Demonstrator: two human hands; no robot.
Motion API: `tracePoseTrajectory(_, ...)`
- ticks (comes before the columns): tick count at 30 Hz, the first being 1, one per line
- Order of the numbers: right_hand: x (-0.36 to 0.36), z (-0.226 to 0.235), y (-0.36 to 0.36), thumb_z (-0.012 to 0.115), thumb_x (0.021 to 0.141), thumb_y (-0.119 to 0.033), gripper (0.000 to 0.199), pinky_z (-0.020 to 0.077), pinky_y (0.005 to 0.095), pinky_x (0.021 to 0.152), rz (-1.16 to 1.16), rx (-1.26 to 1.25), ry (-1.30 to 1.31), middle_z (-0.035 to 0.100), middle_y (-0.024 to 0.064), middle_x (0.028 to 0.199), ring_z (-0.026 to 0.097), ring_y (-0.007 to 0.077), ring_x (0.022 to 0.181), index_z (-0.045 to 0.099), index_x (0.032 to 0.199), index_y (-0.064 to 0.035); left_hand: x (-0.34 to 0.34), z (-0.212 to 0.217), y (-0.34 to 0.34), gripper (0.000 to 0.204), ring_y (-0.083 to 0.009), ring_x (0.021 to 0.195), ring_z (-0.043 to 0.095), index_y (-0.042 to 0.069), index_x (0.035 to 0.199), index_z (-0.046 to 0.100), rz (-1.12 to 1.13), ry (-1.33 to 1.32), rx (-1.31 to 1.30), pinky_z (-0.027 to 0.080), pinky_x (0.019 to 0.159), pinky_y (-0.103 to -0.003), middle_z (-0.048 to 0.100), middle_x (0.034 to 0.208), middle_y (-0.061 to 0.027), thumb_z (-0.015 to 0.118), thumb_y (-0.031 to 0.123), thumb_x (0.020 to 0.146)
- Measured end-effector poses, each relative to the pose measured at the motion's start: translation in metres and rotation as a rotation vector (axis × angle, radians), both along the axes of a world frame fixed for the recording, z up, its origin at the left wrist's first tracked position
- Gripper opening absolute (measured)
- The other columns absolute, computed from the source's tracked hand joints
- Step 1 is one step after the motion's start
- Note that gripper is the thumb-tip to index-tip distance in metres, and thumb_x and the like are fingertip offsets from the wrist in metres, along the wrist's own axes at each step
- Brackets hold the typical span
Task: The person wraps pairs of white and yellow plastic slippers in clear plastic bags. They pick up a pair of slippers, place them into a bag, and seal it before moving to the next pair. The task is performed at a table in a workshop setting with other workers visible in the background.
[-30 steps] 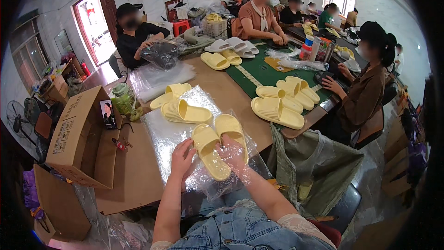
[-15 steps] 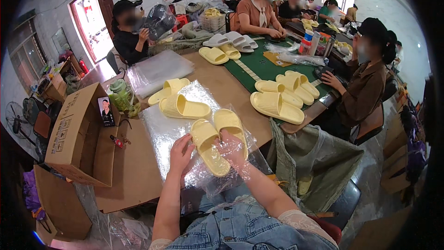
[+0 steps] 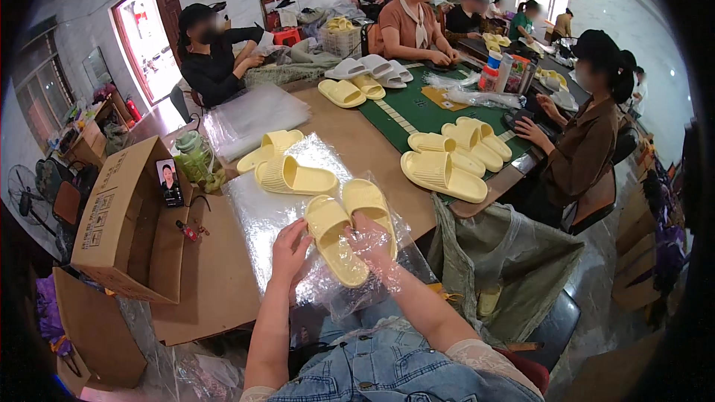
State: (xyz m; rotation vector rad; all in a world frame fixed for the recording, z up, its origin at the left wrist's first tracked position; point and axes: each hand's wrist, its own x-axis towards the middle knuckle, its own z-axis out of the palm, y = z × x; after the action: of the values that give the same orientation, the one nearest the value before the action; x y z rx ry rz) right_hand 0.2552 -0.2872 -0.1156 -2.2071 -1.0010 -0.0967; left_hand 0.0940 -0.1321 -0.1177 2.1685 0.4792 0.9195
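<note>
A pair of pale yellow slippers, the left slipper (image 3: 339, 253) and the right slipper (image 3: 370, 202), lies side by side within a clear plastic bag (image 3: 406, 272) in front of me. My right hand (image 3: 372, 244) is inside the bag, gripping the right slipper by its inner side near the strap; part of its fingers is hidden. Alongside the left slipper's outer edge, my left hand (image 3: 289, 249) has its fingers stretched and touching it. Beneath them is a stack of clear plastic bags (image 3: 253, 216), where another ribbed yellow slipper (image 3: 298, 177) lies just beyond the pair.
An open cardboard box (image 3: 126, 216) with a phone (image 3: 169, 182) leaning on it stands left. Several yellow slippers (image 3: 447, 175) sit on a green mat (image 3: 395, 123) at right. A grey-green sack (image 3: 506, 260) hangs by the table edge. Co-workers sit around the table.
My hands and the slipper pair have hardly moved. The co-worker at the far left has lowered the dark item in a clear bag, and the one at right has lowered a hand to the table.
</note>
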Motion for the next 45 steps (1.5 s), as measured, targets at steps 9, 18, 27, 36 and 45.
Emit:
tracePoseTrajectory(9,0.0,-0.004,-0.001,0.06,0.093,-0.031,0.027,0.0516,0.0511,0.071,0.009,0.052,-0.062,0.067,0.0198,0.086,0.066,0.0407,0.08,0.055,0.104,-0.0065,-0.001,0.005,-0.003,0.039,-0.0329,0.118,0.061,0.006,0.121,0.068,0.004,0.013,-0.003,0.048,0.101,-0.04,0.065,0.129,-0.0165,0.073,0.015,0.084)
tracePoseTrajectory(18,-0.006,-0.006,-0.01,0.059,0.091,-0.029,0.024,0.0503,0.0541,0.067,-0.088,0.051,-0.082,0.065,0.021,0.08,0.065,0.0431,0.074,0.055,0.096,-0.0063,-0.003,0.008,-0.003,0.032,-0.0326,0.116,0.059,0.003,0.115,0.069,0.078,-0.124,0.148,0.046,0.102,-0.041,0.066,0.123,-0.0147,0.069,0.012,0.084)
tracePoseTrajectory(27,0.016,0.022,-0.07,0.063,0.083,-0.018,0.022,0.0479,0.0529,0.063,-0.041,0.321,-0.155,0.063,0.0198,0.077,0.062,0.0419,0.073,0.057,0.101,-0.0062,-0.003,-0.006,0.004,0.027,-0.0327,0.106,0.061,0.001,0.11,0.07,0.137,-0.08,-0.105,0.047,0.096,-0.04,0.068,0.11,-0.0164,0.058,0.021,0.097)
tracePoseTrajectory(36,0.094,0.13,-0.223,0.067,0.08,-0.015,0.03,0.0485,0.049,0.064,-0.087,0.208,-0.636,0.064,0.0182,0.081,0.063,0.0418,0.074,0.062,0.107,-0.0043,0.001,-0.009,0.004,0.03,-0.0347,0.11,0.058,0.004,0.111,0.07,0.125,-0.01,0.026,0.044,0.098,-0.043,0.068,0.112,-0.0156,0.058,0.027,0.097)
tracePoseTrajectory(45,0.086,0.105,-0.426,0.062,0.08,-0.011,0.016,0.0446,0.053,0.065,-0.34,-0.341,-0.523,0.059,0.0194,0.078,0.06,0.0414,0.073,0.05,0.087,-0.0036,0.0,0.0,0.002,0.024,-0.0343,0.104,0.058,0.002,0.104,0.071,0.115,0.029,0.119,0.045,0.094,-0.043,0.068,0.108,-0.0149,0.059,0.021,0.095)
